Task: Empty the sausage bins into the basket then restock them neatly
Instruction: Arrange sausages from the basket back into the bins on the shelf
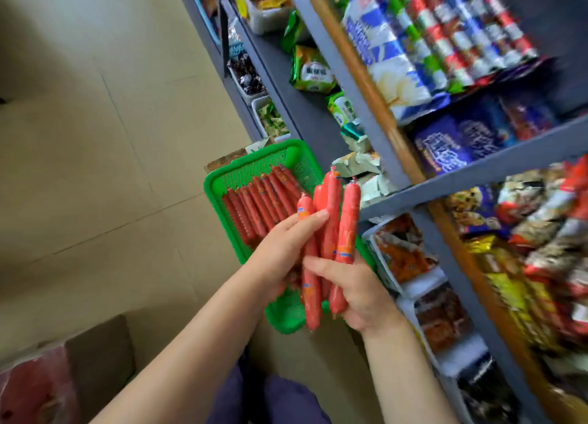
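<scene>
A green mesh basket sits low beside the grey shelf unit, with a row of several thin red sausages lying side by side in it. Above the basket I hold a bunch of thicker red sausages, upright and fanned out. My right hand grips their lower ends, thumb across the front. My left hand touches the bunch from the left, fingers stretched along one sausage.
The grey shelf unit on the right is packed with snack bags and white bins of packets. A beige tiled floor spreads to the left. A brown box with a red pack stands at the bottom left.
</scene>
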The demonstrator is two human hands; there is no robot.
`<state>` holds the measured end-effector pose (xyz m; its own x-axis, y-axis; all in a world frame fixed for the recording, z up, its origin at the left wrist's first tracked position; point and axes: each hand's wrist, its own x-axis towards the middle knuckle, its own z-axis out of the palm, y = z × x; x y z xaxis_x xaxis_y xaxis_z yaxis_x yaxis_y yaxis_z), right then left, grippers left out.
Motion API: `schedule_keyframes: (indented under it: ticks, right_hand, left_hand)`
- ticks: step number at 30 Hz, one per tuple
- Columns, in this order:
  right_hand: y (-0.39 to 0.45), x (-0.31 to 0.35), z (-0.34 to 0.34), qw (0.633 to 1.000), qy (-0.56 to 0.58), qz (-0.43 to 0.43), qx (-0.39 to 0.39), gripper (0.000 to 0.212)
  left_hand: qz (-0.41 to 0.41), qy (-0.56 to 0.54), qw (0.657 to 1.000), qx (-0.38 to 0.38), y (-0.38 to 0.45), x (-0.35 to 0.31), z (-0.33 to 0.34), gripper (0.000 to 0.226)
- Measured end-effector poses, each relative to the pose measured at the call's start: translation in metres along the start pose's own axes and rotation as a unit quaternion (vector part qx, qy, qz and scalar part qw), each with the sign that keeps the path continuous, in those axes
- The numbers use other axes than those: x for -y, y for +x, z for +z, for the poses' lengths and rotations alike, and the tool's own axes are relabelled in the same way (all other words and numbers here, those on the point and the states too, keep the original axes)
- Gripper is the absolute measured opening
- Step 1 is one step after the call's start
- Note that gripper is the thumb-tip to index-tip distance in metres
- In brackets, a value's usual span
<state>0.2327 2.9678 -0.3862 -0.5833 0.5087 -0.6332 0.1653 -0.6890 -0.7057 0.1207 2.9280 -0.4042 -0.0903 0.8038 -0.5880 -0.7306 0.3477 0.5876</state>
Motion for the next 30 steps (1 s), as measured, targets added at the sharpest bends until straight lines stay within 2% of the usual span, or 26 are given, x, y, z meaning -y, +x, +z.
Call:
schedule_keyframes:
  ticks: [2,5,7,10,14,18,22,25,28,30]
  right_hand:
    - [-0.035,0.027,-0.002,0.999,0.001,-0.033,-0.027,0.027]
    - [-0.084,0.062,-0.01,0.994,-0.009,-0.084,-0.072,0.035]
    - [-0.115,0.08,-0.012,0.989,-0.01,-0.115,-0.097,0.038]
    - [-0.162,0.099,-0.019,0.981,0.007,-0.153,-0.117,0.028]
    - [-0.23,0.107,-0.035,0.968,0.021,-0.187,-0.165,0.031]
    - [-0.302,0.105,-0.056,0.944,0.024,-0.23,-0.236,0.02]
    - [-0.367,0.095,-0.091,0.905,-0.042,-0.283,-0.314,0.024]
    - [-0.419,0.08,-0.12,0.896,-0.045,-0.292,-0.331,0.022]
    - [-0.473,0.061,-0.146,0.887,-0.039,-0.299,-0.351,0.018]
    - [-0.508,0.049,-0.167,0.878,-0.051,-0.308,-0.362,0.016]
  left_hand:
    - [0.011,0.007,0.999,0.047,-0.019,-0.013,0.033,0.022]
    - [0.019,0.029,0.995,0.096,-0.048,-0.03,0.082,0.021]
    - [0.025,0.037,0.993,0.108,-0.064,-0.039,0.112,0.021]
    - [0.03,0.052,0.99,0.127,-0.087,-0.048,0.156,0.021]
    - [0.036,0.07,0.983,0.166,-0.113,-0.046,0.218,0.026]
    - [0.068,0.108,0.972,0.198,-0.143,-0.016,0.284,0.025]
    - [0.144,0.158,0.954,0.209,-0.18,0.032,0.346,0.016]
    - [0.14,0.177,0.941,0.252,-0.207,0.073,0.384,0.018]
    - [0.141,0.231,0.915,0.298,-0.231,0.111,0.416,0.024]
    - [0.206,0.28,0.881,0.321,-0.244,0.133,0.431,0.025]
